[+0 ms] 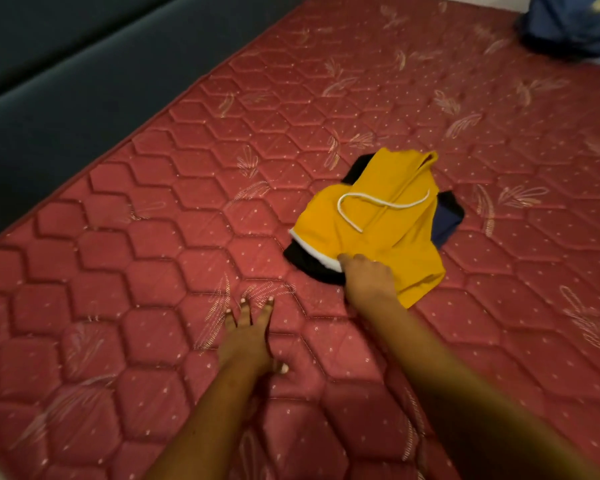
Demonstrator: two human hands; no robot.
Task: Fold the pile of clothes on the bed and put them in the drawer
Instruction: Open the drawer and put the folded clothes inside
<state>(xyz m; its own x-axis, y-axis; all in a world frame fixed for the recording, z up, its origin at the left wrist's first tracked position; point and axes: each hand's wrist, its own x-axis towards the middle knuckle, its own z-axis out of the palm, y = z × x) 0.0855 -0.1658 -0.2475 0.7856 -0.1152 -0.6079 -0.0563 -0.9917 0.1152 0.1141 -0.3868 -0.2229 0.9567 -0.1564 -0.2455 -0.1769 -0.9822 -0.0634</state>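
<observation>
yellow shorts (371, 220): soft, light, limp | best taken at hem corners | right hand (368, 277) pinching near hem | left hand (248, 332) flat on mattress (153, 237), holding nothing

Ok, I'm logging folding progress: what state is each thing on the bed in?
yellow garment: roughly folded, lying on top of the dark clothes, drawstring loose across it.
dark clothes: mostly covered beneath it.
right hand: grips the yellow garment's near edge.
left hand: flat on the mattress, holding nothing.
blue cloth: heaped at the far corner, blurred.
</observation>
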